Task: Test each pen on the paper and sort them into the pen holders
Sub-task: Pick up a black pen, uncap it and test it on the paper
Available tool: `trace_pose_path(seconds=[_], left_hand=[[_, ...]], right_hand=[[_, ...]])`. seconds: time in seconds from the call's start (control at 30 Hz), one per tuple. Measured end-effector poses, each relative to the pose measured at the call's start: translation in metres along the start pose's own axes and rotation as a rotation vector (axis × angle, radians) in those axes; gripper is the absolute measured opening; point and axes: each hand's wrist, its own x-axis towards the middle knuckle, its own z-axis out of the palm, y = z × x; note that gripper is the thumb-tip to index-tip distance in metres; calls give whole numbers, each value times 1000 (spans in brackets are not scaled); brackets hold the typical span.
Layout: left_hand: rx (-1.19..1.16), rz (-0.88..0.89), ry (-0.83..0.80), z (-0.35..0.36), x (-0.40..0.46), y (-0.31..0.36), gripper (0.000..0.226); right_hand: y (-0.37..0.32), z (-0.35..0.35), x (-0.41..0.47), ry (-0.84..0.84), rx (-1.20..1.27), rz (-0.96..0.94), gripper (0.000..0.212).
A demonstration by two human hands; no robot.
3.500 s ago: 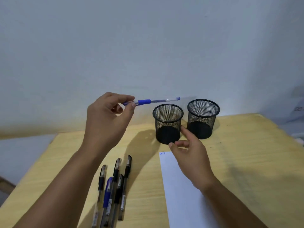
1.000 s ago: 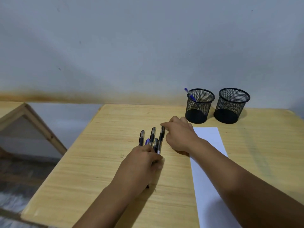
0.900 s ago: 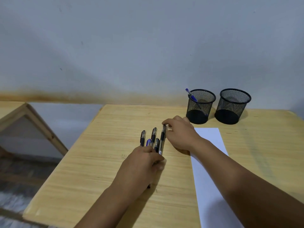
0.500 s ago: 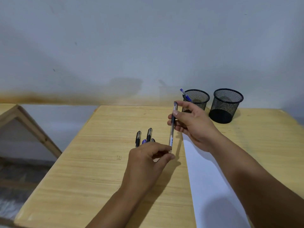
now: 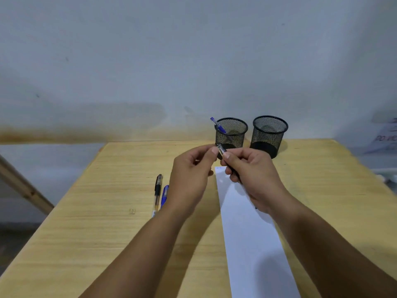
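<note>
Lifted off the pale wooden table (image 5: 103, 211) moments ago: clear-barrelled black pen (image 5: 221, 149), grasped by right hand (image 5: 253, 177); left hand (image 5: 191, 181) pinching its cap, uncapping for testing.

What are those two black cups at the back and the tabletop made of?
The two pen holders look like black-coated wire mesh, likely metal: you can see through their walls. The table shows pale yellow wood grain with a matte finish; whether solid wood or a printed laminate, I cannot tell.

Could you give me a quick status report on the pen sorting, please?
Both hands, left and right, grip black pen above paper. Blue pen in left holder. Nothing blocking.
</note>
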Motion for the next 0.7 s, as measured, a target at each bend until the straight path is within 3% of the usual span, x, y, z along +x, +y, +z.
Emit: trace_pose_path(seconds=[0.3,0.53,0.7], left_hand=[[-40,-101,-98,6,16,-2,14],[-161,-90,-50,5,23,-7,16],[224,-18,-17,-8,38,-25,18]], right_hand=[[8,6,-16,155,-81,-34,11],[17,-6,-18,76,-30,47,16],[25,-22,-15,131,116,132,35]])
